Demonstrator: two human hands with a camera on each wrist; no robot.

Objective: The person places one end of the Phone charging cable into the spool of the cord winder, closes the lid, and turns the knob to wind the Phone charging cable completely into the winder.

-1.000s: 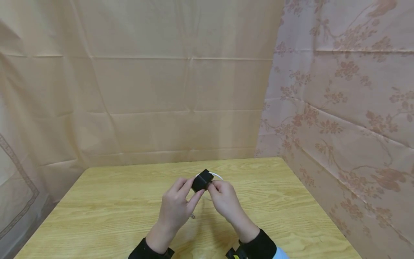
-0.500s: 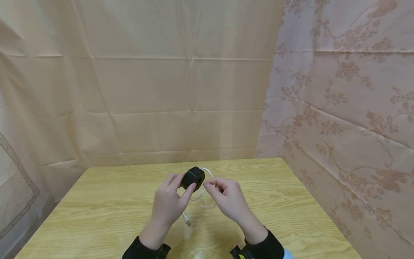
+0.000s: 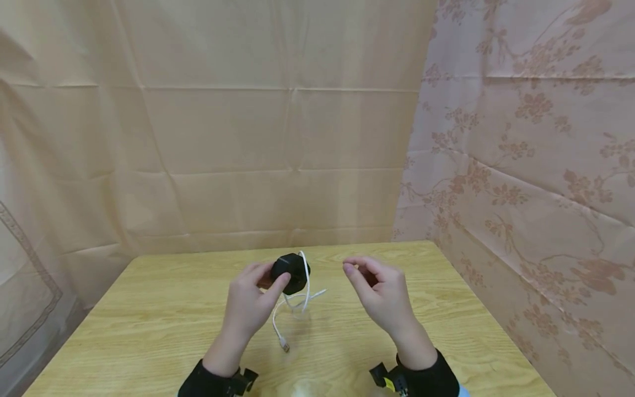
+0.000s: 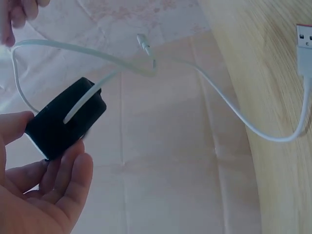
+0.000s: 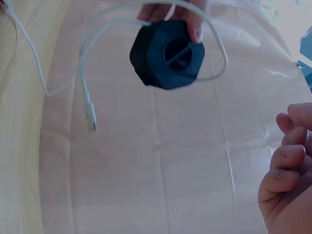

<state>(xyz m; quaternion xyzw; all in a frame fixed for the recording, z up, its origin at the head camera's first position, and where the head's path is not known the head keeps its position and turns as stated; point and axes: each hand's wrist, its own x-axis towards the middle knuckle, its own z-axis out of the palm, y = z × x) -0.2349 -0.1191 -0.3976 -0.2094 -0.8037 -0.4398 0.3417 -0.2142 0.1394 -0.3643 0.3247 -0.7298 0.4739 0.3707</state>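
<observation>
Holding black block (image 3: 294, 267) pinched in left grip (image 3: 247, 305), raised above desk (image 3: 173, 314), with white cable (image 3: 307, 280) looped down past its right flank and USB plug (image 3: 284, 345) hanging on the near side; can't tell if touching desk. Also seeing right grip (image 3: 384, 295) curled narrow, nothing visible in it, off to block's right, well apart and about level in head view, recessed face (image 5: 179, 55) turned its way. Note small plug (image 3: 319, 293) between both grips, long axis slanting up toward right grip, depth gap hard to judge.
</observation>
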